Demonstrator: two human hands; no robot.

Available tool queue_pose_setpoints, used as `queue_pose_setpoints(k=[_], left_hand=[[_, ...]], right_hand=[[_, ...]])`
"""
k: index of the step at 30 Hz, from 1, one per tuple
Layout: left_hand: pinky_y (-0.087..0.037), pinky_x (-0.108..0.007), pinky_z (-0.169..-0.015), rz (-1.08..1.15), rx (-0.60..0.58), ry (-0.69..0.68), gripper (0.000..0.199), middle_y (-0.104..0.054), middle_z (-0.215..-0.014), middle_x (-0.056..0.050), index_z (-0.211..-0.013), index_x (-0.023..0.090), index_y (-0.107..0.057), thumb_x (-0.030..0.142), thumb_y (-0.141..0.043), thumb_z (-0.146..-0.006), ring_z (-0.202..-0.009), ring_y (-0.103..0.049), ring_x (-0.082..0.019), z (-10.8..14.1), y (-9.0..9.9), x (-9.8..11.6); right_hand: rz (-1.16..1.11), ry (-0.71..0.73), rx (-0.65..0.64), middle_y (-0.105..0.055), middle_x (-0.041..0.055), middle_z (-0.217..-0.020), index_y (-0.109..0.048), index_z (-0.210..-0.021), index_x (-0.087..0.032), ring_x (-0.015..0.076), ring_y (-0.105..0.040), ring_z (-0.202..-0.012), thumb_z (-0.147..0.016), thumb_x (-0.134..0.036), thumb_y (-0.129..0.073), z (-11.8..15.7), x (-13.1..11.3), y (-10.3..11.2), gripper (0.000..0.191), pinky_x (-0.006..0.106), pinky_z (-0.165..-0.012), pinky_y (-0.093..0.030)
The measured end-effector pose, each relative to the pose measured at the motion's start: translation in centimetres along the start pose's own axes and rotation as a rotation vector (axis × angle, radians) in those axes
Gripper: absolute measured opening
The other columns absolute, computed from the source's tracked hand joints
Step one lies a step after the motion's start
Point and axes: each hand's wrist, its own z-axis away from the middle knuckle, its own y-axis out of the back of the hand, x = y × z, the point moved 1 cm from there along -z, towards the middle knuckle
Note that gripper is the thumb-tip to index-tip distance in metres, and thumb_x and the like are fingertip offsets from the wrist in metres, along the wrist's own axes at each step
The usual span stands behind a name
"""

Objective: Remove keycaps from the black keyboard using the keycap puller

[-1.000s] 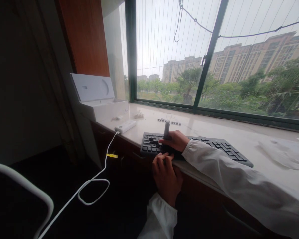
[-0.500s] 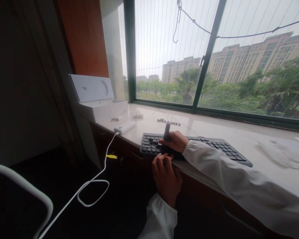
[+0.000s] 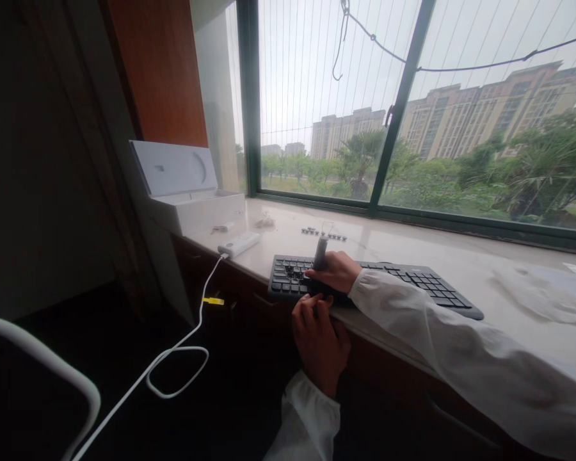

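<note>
A black keyboard (image 3: 439,291) lies along the front edge of the white sill, with several keycaps gone from its left part. My right hand (image 3: 338,272) rests over that part, fingers wrapped round a dark-handled keycap puller (image 3: 321,252). The puller stands nearly upright, thin wire loops at its top; its lower end is hidden by the hand. Below it, my left hand (image 3: 320,339) has its bent fingers on the keyboard's front edge, gripping it. Behind the keyboard, several loose black keycaps (image 3: 333,237) lie in rows.
At the left stands an open white box (image 3: 206,210). Near it lie a white power bank (image 3: 239,245) with a white cable (image 3: 202,315) hanging off the edge, and small crumpled plastic (image 3: 265,221). Clear plastic wrapping (image 3: 540,294) lies at the right. A window (image 3: 326,160) backs the sill.
Both hands stay in nearly the same place on the keyboard. The wire loops on the puller appear turned slightly. The whole view has shifted a little.
</note>
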Motion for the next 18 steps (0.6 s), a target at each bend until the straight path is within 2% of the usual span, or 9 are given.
queue_pose_setpoints(k=[8, 13, 18], left_hand=[[-0.038, -0.046, -0.103, 0.002, -0.010, 0.002, 0.032, -0.053, -0.113, -0.008, -0.107, 0.020, -0.058, 0.006, -0.054, -0.079, -0.119, -0.043, -0.028, -0.03, 0.16, 0.12], [-0.038, -0.046, -0.103, 0.008, 0.001, 0.000, 0.030, -0.053, -0.112, -0.008, -0.106, 0.020, -0.059, 0.007, -0.054, -0.079, -0.119, -0.044, -0.027, -0.03, 0.11, 0.11], [-0.038, -0.045, -0.103, 0.012, 0.000, 0.001, 0.031, -0.053, -0.113, -0.008, -0.106, 0.020, -0.058, 0.006, -0.054, -0.079, -0.119, -0.043, -0.027, -0.03, 0.05, 0.12]], right_hand=[[-0.080, -0.103, -0.107, -0.069, 0.0054, -0.065, -0.066, -0.061, -0.015, 0.0134, -0.059, -0.061, -0.080, -0.047, -0.064, -0.56, 0.14, 0.62, 0.038, 0.023, -0.056, -0.039], [-0.084, -0.115, -0.113, -0.070, 0.0056, -0.067, -0.067, -0.061, -0.015, 0.0131, -0.060, -0.062, -0.080, -0.048, -0.064, -0.43, 0.14, 0.63, 0.039, 0.022, -0.057, -0.039], [-0.066, -0.108, -0.070, -0.069, 0.0054, -0.066, -0.067, -0.064, -0.014, 0.0122, -0.059, -0.061, -0.080, -0.041, -0.064, -0.02, -0.16, 0.47, 0.033, 0.022, -0.055, -0.038]])
